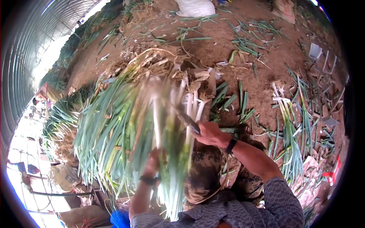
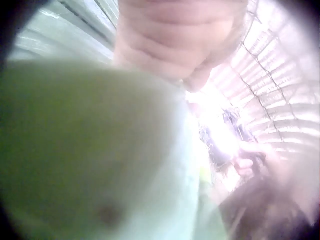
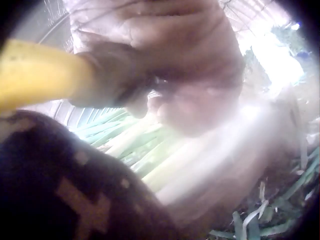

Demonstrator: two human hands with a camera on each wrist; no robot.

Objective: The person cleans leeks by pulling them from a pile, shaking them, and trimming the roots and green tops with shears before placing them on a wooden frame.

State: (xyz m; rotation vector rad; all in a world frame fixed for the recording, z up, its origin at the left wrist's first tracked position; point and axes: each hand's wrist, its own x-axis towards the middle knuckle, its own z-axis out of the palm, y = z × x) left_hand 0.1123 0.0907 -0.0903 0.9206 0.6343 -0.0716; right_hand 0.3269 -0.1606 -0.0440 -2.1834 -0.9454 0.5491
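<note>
Grey patterned shirt cloth (image 1: 239, 212) lay nearest the head camera, with camouflage trousers (image 1: 203, 171) just beyond it; to the left spread a thick heap of long green onions (image 1: 108, 125), roots outward and leaves towards the person. One pale-shanked onion (image 1: 156, 121) lay along the right side of this heap; its long axis ran roughly away from the body, the white shank extending outward from the left hand (image 1: 154, 161). Fingers of the left hand appeared curled round this onion below its white length, though blur softened their outline; the left wrist view added little, being largely filled by a blurred green surface. Clasped in the right hand (image 1: 211, 133) was a dark tool (image 1: 188, 122), slanting outward and leftward across neighbouring white stalks (image 1: 194, 108) as seen from the head; its far end dissolved in blur, so neither its kind nor any contact with the held onion could be told. Governing relation: the shank lay to the left of the right hand, with the tool's blurred end between them; the left hand was the nearer to the onion, the right hand the farther from the body. Well to the right, a separate onion bundle (image 1: 289, 125) lay on brown soil (image 1: 216, 49).
</note>
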